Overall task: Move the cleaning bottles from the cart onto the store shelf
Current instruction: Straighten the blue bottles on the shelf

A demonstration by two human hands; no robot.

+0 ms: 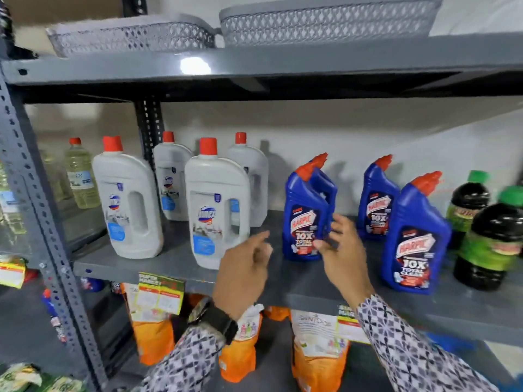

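Blue bottle (307, 219) stands upright near shelf (175, 261) front edge, long axis vertical, angled spout pointing right, label forward. Right hand (343, 250): grip loose, fingers at its right side. Left hand (243, 275): open, empty, beside it. Advice: square label forward, align behind neighbours, release gently.

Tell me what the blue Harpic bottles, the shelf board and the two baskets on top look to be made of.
Blue Harpic bottles: glossy moulded plastic, judging by the sheen and seamless angled necks.
Shelf board: probably grey painted metal, given the perforated steel uprights and the light glare on the board above.
Baskets: grey, matte, lattice-patterned walls; likely plastic, though blur leaves it open.
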